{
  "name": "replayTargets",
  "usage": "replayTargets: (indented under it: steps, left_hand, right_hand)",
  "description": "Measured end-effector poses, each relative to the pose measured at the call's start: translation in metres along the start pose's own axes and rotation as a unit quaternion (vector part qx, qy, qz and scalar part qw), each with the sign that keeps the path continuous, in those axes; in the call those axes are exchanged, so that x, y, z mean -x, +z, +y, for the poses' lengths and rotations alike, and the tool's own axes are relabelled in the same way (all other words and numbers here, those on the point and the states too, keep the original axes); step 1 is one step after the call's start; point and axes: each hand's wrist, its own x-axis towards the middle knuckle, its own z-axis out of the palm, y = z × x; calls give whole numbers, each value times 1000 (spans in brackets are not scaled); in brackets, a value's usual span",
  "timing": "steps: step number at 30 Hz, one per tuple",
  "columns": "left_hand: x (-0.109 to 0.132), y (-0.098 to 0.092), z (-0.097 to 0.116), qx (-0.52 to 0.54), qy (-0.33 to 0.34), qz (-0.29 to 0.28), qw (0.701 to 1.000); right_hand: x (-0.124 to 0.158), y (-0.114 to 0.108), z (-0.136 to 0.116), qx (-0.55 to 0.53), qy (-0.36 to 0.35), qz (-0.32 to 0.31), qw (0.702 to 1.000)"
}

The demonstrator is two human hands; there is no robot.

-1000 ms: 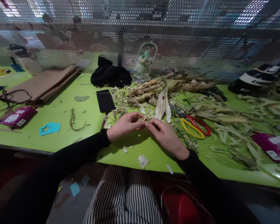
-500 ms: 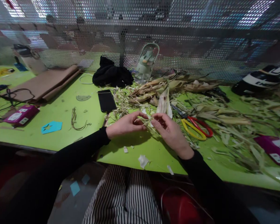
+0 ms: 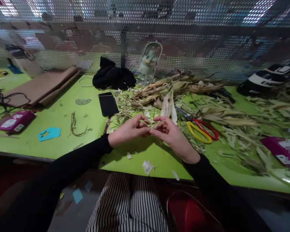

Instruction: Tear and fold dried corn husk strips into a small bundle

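Between my two hands runs a small bundle of thin, pale green corn husk strips (image 3: 157, 124), held just above the green table. My left hand (image 3: 131, 129) pinches one end, thumb against fingers. On the other side my right hand (image 3: 172, 136) is closed on the same strips with bent fingers. The fingers partly hide the bundle. Just behind my hands, a wide pale husk leaf (image 3: 167, 104) points away from me. Scissors (image 3: 201, 130) with one yellow and one red handle lie to the right of my right hand.
A phone (image 3: 108, 104) lies beyond my left hand, near husk shreds. Behind are a pile of dry husks (image 3: 183, 85), a green bottle (image 3: 148, 66) and black cloth (image 3: 113, 75). A blue paper piece (image 3: 49, 134) and purple box (image 3: 14, 121) lie left. White scraps (image 3: 148, 167) sit near the edge.
My fingertips have come closer together around the husk strips, and fewer strip ends stick out below. The whole view has shifted slightly, so things appear a little further left.
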Motion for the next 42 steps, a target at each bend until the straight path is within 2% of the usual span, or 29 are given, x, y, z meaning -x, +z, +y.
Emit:
replayTargets:
  steps: [8,12,14,19,22,26,30,35,39,42]
  left_hand:
    - [-3,-4,-5,-40,-4,38,998]
    - [-2,-6,-2,-84,-9,10,996]
    - [0,-7,3,-120,2,-1,993]
    - [3,-15,12,-246,58,30,967]
    - [2,-16,10,-207,53,9,977]
    - [1,-8,4,-94,19,-42,995]
    - [0,1,-1,-12,26,-22,999]
    - [-1,2,-1,-13,9,5,1000]
    - [-1,2,1,-20,-2,-6,1000]
    - [-2,2,-3,-47,15,-3,999]
  right_hand:
    - [-1,1,5,-41,25,-50,998]
    - [-1,2,4,-32,12,-56,998]
    - [1,2,1,0,-4,-49,999]
    - [3,4,-6,34,-30,-14,999]
    - [2,3,-4,9,-23,-7,1000]
    - [-1,1,3,-22,-14,-12,1000]
    - [-2,4,6,-23,-24,4,999]
    - [-2,8,3,-18,-44,46,998]
    - [-2,9,1,-18,-46,52,997]
    - [-1,10,2,2,-54,45,998]
